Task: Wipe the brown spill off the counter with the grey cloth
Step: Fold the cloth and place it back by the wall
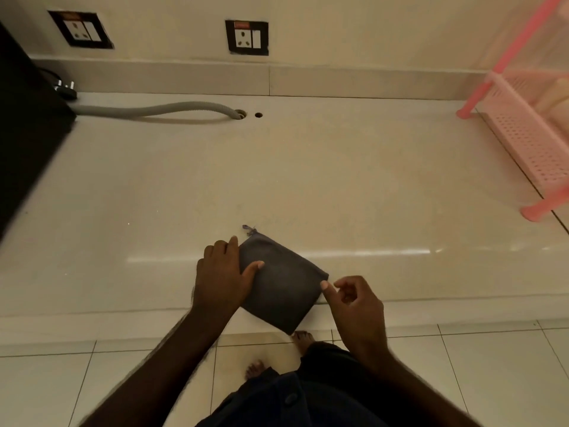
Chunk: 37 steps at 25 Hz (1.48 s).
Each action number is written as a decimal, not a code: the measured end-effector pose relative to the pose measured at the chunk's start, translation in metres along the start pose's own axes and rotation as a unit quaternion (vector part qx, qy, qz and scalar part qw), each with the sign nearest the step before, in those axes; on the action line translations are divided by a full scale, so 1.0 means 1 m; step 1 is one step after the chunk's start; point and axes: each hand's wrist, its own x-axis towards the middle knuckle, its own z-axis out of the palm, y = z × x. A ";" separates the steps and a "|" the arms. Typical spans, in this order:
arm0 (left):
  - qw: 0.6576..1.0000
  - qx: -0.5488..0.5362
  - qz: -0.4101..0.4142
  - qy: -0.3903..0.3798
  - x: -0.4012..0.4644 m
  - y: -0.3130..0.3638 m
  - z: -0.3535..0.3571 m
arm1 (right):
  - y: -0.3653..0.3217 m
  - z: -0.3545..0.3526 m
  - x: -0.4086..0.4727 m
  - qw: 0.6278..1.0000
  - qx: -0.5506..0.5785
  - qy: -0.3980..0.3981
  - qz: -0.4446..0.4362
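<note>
The grey cloth (281, 283) lies folded into a square at the front edge of the cream counter (308, 186), one corner hanging over the edge. My left hand (224, 272) rests on the cloth's left side, fingers along its edge and thumb on top. My right hand (354, 300) hovers at the cloth's right corner with fingers loosely curled and the thumb tip touching the corner. No brown spill shows on the counter surface in view.
A grey corrugated hose (154, 110) runs along the back into a hole in the counter. A black appliance (27, 124) stands at the left. A pink plastic rack (523, 131) stands at the right. Two wall sockets (247, 37) sit above.
</note>
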 end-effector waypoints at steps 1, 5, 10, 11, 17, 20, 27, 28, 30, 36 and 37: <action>1.000 0.001 -0.015 -0.012 0.006 0.002 -0.001 | -0.002 -0.001 0.002 0.999 0.004 -0.031 0.039; 0.988 -0.121 -0.065 -0.074 0.027 0.005 -0.005 | -0.019 -0.001 0.016 0.986 0.006 -0.131 0.107; 0.969 -0.175 -0.076 -0.154 0.045 0.017 -0.011 | -0.029 0.004 0.033 0.975 0.042 -0.183 0.121; 0.964 -0.195 -0.070 -0.168 0.047 0.020 -0.014 | -0.030 0.003 0.037 0.973 0.047 -0.191 0.119; 0.912 -0.375 -0.059 -0.156 0.063 0.040 -0.042 | -0.046 -0.018 0.082 0.955 0.185 -0.197 0.120; 0.891 -0.431 -0.055 -0.134 0.078 0.061 -0.049 | -0.053 -0.032 0.117 0.924 0.282 -0.204 0.161; 0.892 -0.435 -0.048 -0.110 0.148 0.112 -0.044 | -0.064 -0.078 0.221 0.928 0.303 -0.180 0.122; 0.892 -0.436 -0.044 -0.113 0.162 0.118 -0.043 | -0.066 -0.083 0.237 0.932 0.295 -0.176 0.113; 0.889 -0.440 -0.039 -0.120 0.192 0.133 -0.043 | -0.070 -0.091 0.272 0.939 0.285 -0.166 0.094; 0.908 -0.415 -0.011 -0.055 0.303 0.182 -0.042 | -0.095 -0.098 0.386 0.948 0.287 -0.113 0.079; 0.909 -0.413 -0.010 -0.051 0.324 0.189 -0.041 | -0.098 -0.097 0.406 0.948 0.289 -0.109 0.077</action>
